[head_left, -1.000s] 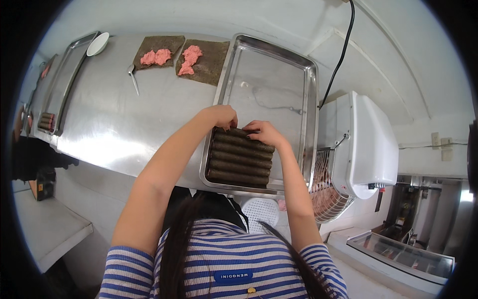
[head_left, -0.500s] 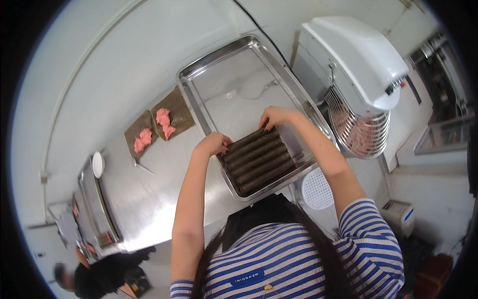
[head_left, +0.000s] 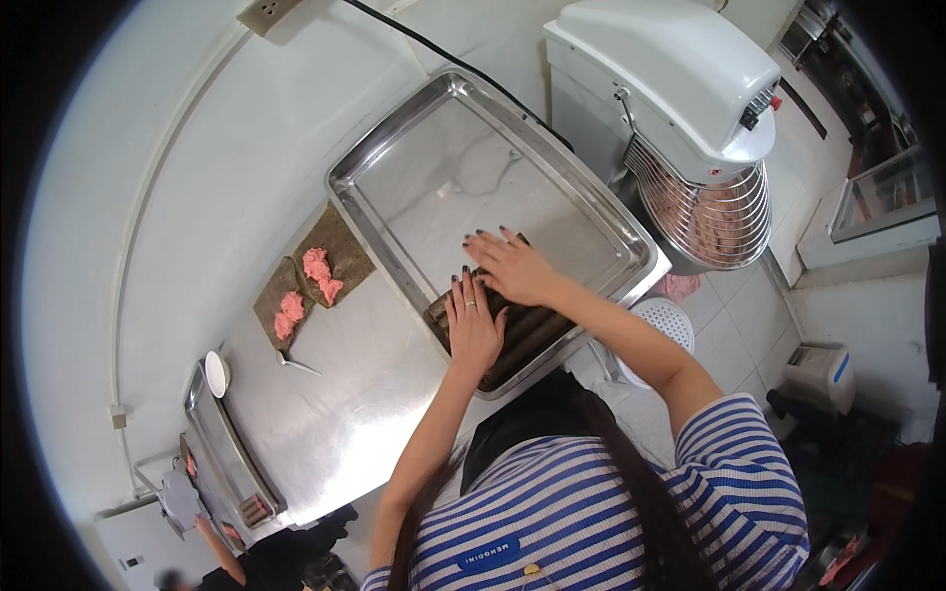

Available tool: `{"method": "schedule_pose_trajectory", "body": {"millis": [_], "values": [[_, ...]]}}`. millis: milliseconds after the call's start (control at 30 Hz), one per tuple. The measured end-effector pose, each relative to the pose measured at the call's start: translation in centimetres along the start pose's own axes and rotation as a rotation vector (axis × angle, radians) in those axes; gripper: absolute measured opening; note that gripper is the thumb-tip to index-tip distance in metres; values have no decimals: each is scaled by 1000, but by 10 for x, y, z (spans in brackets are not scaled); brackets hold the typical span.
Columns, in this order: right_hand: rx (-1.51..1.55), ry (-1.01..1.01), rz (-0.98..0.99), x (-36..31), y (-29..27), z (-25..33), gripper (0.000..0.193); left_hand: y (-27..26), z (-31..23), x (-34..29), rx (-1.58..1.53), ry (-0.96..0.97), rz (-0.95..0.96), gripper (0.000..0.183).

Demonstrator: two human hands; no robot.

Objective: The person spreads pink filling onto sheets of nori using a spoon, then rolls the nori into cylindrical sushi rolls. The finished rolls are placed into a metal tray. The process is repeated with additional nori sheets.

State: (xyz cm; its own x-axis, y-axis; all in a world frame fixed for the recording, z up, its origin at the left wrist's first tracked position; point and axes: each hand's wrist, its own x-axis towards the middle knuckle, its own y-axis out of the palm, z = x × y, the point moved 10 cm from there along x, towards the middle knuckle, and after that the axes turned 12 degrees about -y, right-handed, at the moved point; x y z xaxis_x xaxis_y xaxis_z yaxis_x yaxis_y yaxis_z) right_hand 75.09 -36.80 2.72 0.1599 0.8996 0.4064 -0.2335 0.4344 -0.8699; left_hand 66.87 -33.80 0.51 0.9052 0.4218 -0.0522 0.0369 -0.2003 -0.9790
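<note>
Several dark brown-green rolls (head_left: 527, 340) lie side by side at the near end of a large steel tray (head_left: 347, 169). My left hand (head_left: 476, 330) rests flat on the left part of the rolls, fingers stretched out. Across the far edge of the rolls lies my right hand (head_left: 514, 268), its fingers spread and open. The two hands nearly meet and cover much of the rolls. Left of the tray are two dark sheets (head_left: 345, 241), each with a lump of pink paste (head_left: 320, 274) on it.
A spoon (head_left: 299, 364) lies near the sheets. Farther left stand a white bowl (head_left: 218, 374) and a second tray (head_left: 229, 448) holding rolls. A co-worker (head_left: 266, 566) is at lower left. On the right are a white mixer (head_left: 670, 79) with a wire guard and a perforated stool (head_left: 662, 335).
Both hands have left the ends of the farthest roll and come together, now flat on top of the rolls. The whole view has shifted slightly.
</note>
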Motion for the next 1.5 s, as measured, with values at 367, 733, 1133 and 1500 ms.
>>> {"method": "schedule_pose_trajectory", "body": {"millis": [367,733,1133,1500], "values": [[-87,146,56,-38,9,-26,53,16,1,-9,-47,-98,-13,81],[118,485,-347,-52,-87,-52,16,-47,45,-54,-302,-113,-95,73],[675,62,-86,150,74,180,12,-51,410,-182,-1366,-966,-561,14],[2140,887,237,243,248,330,44,-76,456,-180,-3141,-175,-80,34]]}}
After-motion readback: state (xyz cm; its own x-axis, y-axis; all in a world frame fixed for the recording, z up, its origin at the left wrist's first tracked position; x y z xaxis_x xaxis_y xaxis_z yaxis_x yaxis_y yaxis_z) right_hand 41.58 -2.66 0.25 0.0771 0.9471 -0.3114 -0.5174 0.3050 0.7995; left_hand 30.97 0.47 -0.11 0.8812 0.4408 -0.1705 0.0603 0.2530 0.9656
